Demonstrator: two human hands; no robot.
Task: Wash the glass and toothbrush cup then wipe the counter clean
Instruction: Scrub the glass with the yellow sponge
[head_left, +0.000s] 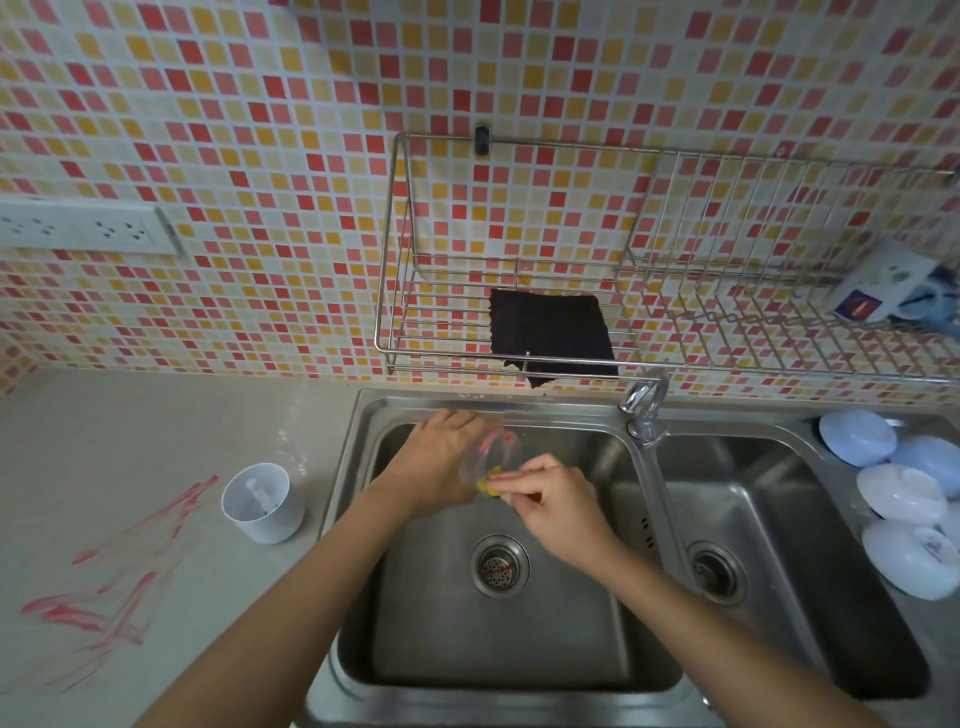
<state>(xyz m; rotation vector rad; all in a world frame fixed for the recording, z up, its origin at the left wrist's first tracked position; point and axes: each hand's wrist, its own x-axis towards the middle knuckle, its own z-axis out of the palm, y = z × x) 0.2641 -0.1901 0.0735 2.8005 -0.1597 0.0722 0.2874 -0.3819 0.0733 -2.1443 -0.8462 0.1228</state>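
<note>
Over the left basin of the steel sink (358, 467), my left hand (441, 457) grips a clear glass (493, 452) that carries red smears. My right hand (556, 499) pinches a small yellow sponge (488, 480) against the glass's rim. The white toothbrush cup (262, 501) stands upright on the grey counter (130, 426) just left of the sink. Red streaks (124, 566) mark the counter in front of and left of the cup. A dark cloth (550, 332) hangs from the wire rack above the sink.
A tap (644, 410) stands between the two basins. Several white and pale blue bowls (898, 499) lie upside down at the right basin's edge. A wire wall rack (675, 270) holds a patterned mug (883, 286) at right. A socket strip (83, 228) sits on the tiled wall.
</note>
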